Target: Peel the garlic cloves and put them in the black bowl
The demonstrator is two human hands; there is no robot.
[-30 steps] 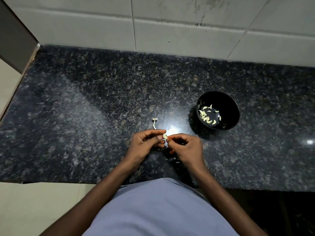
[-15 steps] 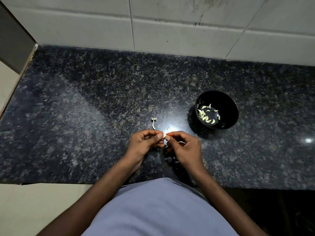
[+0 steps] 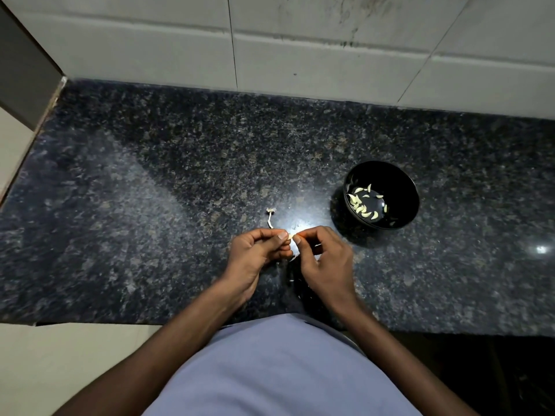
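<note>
I see both hands meeting over the near middle of the counter (image 3: 150, 181). My left hand (image 3: 255, 250) has its fingers curled in, thumb and forefinger pinching a small pale clove (image 3: 290, 236). My right hand (image 3: 324, 259) is curled the same way, its fingertips (image 3: 297, 239) closing on the other end of that clove, so the two hands hold it between them just above the stone. I cannot tell how much skin is on it.

The bowl (image 3: 399, 181) stands to the right and a little farther back, near the right hand but apart from it. A heap of peeled cloves (image 3: 362, 205) lies in its bottom, mostly toward its left side.

Just behind the left hand a dry stem (image 3: 270, 217) lies on the counter, its tip close to the knuckles. A few pale scraps (image 3: 295, 256) show under and between the hands.

The counter's front edge runs just under my forearms, with my shirt (image 3: 279, 370) against it. Its left edge slants away toward a dark panel (image 3: 24, 70). The tiled wall (image 3: 300, 49) closes the back. Wide bare stone lies to the left of the hands and behind them; to the right, the stretch past the bowl is open too.
</note>
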